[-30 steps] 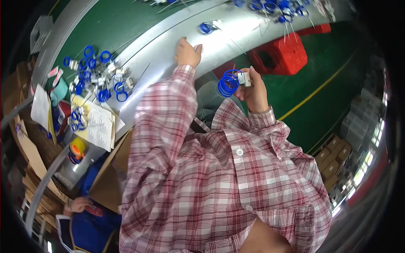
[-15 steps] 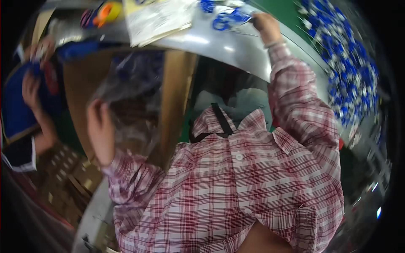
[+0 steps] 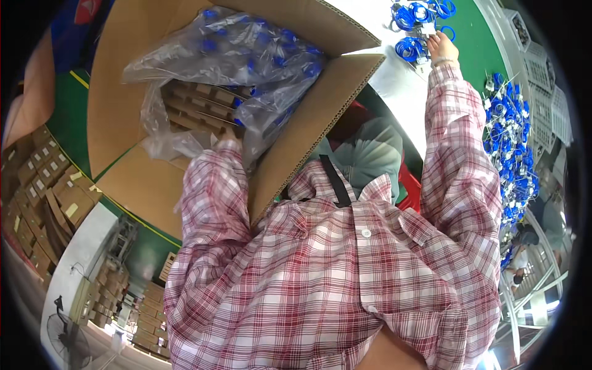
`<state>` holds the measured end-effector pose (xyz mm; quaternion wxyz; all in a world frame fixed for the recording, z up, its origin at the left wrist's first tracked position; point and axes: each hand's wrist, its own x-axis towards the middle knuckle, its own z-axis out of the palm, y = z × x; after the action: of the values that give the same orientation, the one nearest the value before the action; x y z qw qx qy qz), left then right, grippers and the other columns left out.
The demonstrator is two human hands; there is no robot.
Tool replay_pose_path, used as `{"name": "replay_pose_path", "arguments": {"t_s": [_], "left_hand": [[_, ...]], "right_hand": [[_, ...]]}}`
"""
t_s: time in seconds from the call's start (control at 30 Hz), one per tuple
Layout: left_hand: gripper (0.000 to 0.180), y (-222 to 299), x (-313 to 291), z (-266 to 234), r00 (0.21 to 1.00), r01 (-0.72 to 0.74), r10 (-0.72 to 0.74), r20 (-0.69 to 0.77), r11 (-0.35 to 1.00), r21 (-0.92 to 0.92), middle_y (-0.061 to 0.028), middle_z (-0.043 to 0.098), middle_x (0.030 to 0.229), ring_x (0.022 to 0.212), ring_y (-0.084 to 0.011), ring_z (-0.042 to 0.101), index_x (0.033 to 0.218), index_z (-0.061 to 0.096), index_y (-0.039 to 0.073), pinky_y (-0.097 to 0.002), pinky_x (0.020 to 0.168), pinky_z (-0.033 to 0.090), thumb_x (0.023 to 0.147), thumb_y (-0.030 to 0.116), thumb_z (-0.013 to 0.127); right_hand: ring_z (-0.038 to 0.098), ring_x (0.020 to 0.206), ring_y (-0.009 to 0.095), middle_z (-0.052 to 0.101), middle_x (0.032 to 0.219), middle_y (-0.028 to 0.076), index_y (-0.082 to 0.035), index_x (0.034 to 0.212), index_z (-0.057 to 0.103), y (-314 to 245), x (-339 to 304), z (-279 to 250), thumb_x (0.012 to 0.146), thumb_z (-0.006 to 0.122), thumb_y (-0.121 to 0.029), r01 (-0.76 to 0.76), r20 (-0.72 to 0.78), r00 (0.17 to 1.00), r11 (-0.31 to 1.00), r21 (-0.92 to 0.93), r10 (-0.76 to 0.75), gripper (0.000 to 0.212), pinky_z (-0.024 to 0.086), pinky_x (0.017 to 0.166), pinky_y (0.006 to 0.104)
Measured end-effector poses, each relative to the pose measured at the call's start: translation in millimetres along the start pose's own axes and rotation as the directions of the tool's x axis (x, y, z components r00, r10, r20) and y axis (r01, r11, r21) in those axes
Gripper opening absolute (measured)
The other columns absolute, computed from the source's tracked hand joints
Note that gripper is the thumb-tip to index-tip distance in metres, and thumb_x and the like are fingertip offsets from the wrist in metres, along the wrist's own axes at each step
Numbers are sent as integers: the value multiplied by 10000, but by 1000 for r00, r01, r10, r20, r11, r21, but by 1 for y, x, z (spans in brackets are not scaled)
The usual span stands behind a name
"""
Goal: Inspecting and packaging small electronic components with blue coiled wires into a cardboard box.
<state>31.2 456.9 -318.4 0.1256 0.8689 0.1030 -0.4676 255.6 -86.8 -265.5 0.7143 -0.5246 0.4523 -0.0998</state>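
Observation:
My left hand point(image 3: 229, 134) reaches down into a large cardboard box point(image 3: 126, 117), by the edge of a clear plastic bag point(image 3: 185, 68). Blue coils point(image 3: 287, 46) show through the bag. Its fingers are mostly hidden, so what it holds cannot be told. At the upper right my right hand point(image 3: 443, 48) has its fingers closed on a blue cable coil point(image 3: 410, 49) with white ends, at the shiny table point(image 3: 398, 92). More blue coils point(image 3: 404, 17) lie just beyond that hand.
A long heap of blue and white cables point(image 3: 510, 148) lies along the right. White crates point(image 3: 542, 86) stand beyond it. Stacked cartons point(image 3: 46, 172) are at the left, with a fan point(image 3: 65, 336) at lower left. The box wall point(image 3: 320, 129) rises between my arms.
My view has turned toward the box. My left hand has gone from above the box's edge down into it. My right hand is still at the blue coils on the table.

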Motion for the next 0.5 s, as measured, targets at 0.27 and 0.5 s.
{"name": "replay_pose_path", "arguments": {"t_s": [0.27,0.5], "left_hand": [[317,98,-62,10,942,-219,272,-195,57,-974,-150,590,1068,897,-200,595,1074,567,-25,-276,753,473,768,51,599],[332,14,72,111,850,-404,-205,-486,340,-849,-165,553,1042,836,-227,595,1082,453,16,-305,736,477,789,55,603]], "right_hand": [[476,1090,281,497,1177,128,-41,1179,471,-36,-42,1,827,594,-174,149,27,988,926,-346,-149,395,398,891,441],[449,1144,312,462,1247,150,-25,1207,451,-46,-60,-19,847,558,-201,78,-37,995,971,-227,-88,415,363,929,471]]}}
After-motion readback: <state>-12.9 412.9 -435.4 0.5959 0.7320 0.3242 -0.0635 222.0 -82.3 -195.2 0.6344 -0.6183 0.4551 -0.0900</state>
